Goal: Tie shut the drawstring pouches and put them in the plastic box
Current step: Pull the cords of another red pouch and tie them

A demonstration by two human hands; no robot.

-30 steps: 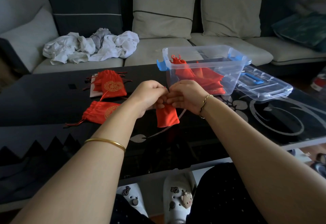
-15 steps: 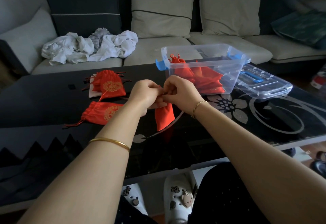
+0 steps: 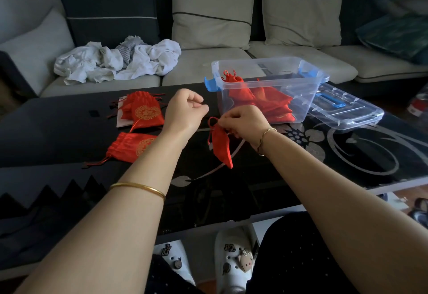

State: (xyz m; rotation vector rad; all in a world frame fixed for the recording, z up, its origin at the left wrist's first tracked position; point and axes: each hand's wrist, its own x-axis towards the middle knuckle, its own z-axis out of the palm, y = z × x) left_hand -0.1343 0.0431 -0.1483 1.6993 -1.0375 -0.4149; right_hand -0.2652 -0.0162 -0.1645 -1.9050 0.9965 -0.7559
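Pinched at its gathered neck by the curled fingers of the right hand (image 3: 243, 121): a small red satin drawstring pouch (image 3: 221, 145), hanging tilted over a glossy black glass table (image 3: 301, 177) with pale floral swirls. Just left, apart from it, the left hand (image 3: 185, 110), fingers curled, thumb against forefinger; impossible to tell whether pinching a cord. Behind, a clear plastic box (image 3: 308, 99) holding more red pouches (image 3: 261, 99). Further left, two gold-printed red pouches (image 3: 143, 111) flat on the tabletop. Beyond, a grey cushioned sofa (image 3: 301, 59).
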